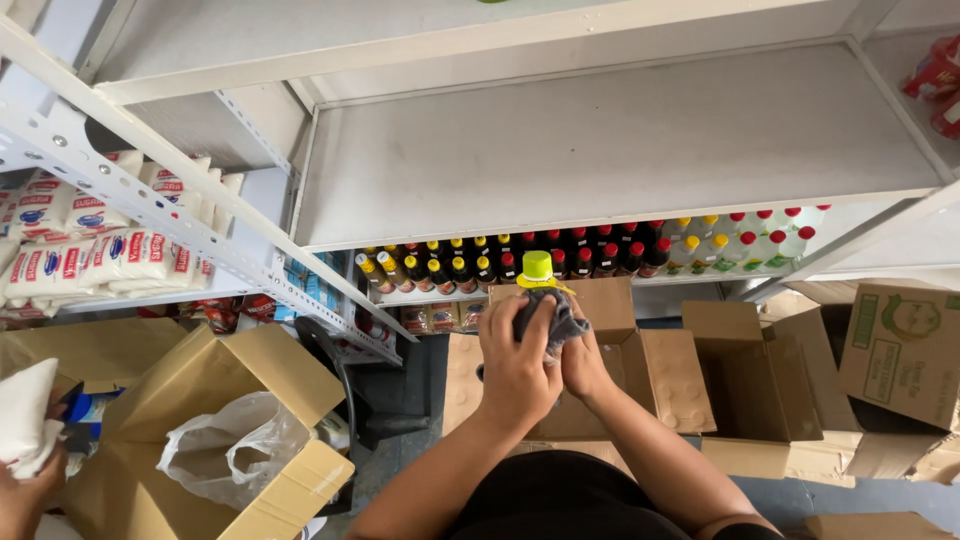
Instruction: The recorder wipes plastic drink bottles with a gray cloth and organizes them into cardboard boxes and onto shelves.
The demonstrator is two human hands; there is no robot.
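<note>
Both forearms rise from 6 o'clock to frame centre, above an open cardboard box (640, 370). Left hand (515, 365) presses a grey cloth (555, 322) around a bottle with a yellow-green cap (537, 268); right hand (582, 362) is clamped on the bottle's body from beneath. Wiping appears under way, judging by the cloth's wrap. Toward 12 o'clock, the lower shelf (520, 292) already carries rows of capped bottles (560, 255); the grey shelf (610, 150) above it bears nothing where it shows.

bare grey metal shelf (620, 150), lower shelf (440, 296) with bottles (560, 255)
</note>
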